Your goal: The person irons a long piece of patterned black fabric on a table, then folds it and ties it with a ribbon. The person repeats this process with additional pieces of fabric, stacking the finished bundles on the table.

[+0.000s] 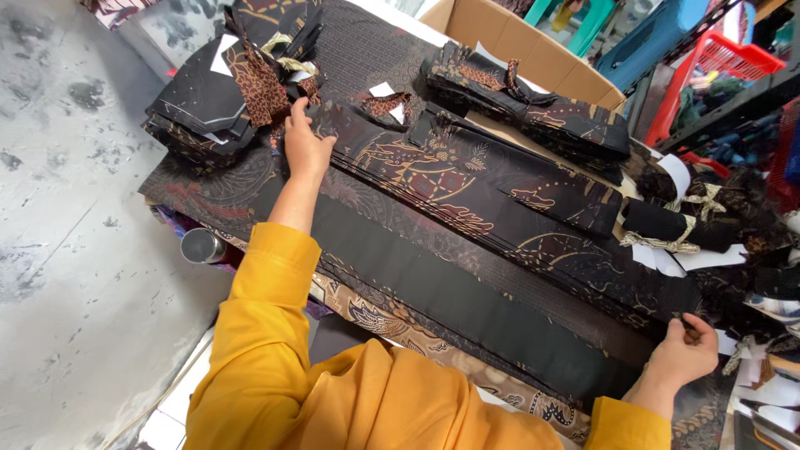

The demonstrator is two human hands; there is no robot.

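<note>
A long stack of dark batik cloth pieces point(467, 196) with brown and gold patterns lies across a wider pile of black and patterned fabric point(433, 292). My left hand point(305, 143) grips the far left end of the stack, fingers curled over its edge. My right hand point(683, 354) pinches the fabric edge at the other end, near the lower right. Both of my sleeves are yellow.
Tied bundles of the same dark cloth lie at the upper left point(208, 96) and upper right point(533, 104). Behind them is a cardboard box point(517, 42), with a red basket point(729, 58) on shelving. A metal tumbler point(202, 246) stands low left, beside the grey concrete floor point(75, 208).
</note>
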